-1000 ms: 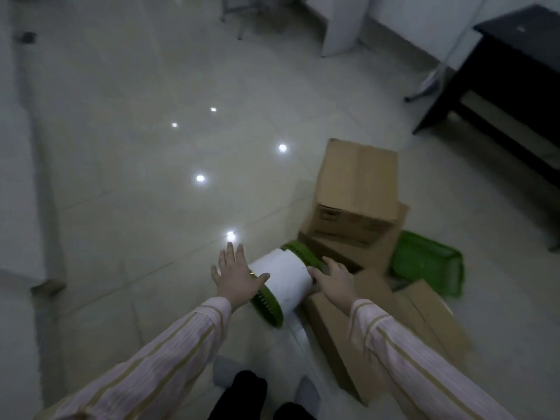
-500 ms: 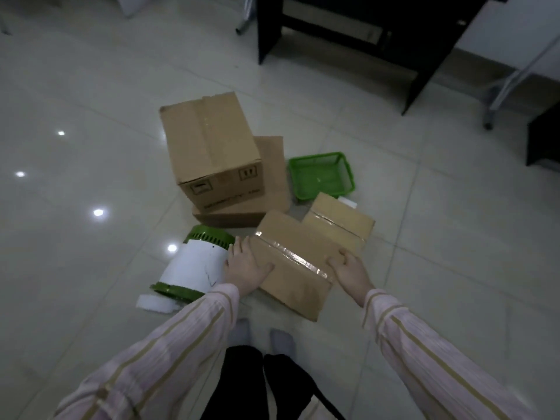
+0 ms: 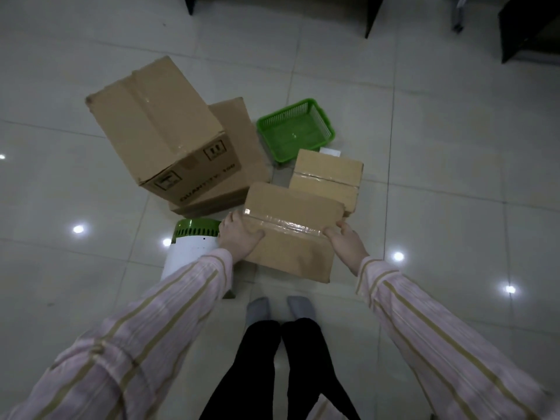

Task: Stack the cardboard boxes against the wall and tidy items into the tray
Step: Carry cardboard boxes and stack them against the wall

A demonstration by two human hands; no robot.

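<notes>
A flat taped cardboard box (image 3: pixel 291 219) lies on the tiled floor just in front of my feet. My left hand (image 3: pixel 239 237) grips its left edge and my right hand (image 3: pixel 345 244) grips its right edge. Behind it sits a smaller taped box (image 3: pixel 328 174). A large printed box (image 3: pixel 157 122) rests tilted on a flat box (image 3: pixel 239 156) to the left. A green plastic tray (image 3: pixel 295 130) stands empty behind the small box. A white cylinder with a green slotted end (image 3: pixel 191 247) lies by my left wrist.
Dark table legs (image 3: pixel 371 13) and a dark cabinet (image 3: pixel 530 25) stand at the far edge of the floor. A small white slip (image 3: pixel 330 152) pokes out behind the small box. My socked feet (image 3: pixel 277 307) are close under the held box.
My view has swung from the open floor to above the boxes. Both hands left the white cylinder and took hold of the flat taped box's two sides.
</notes>
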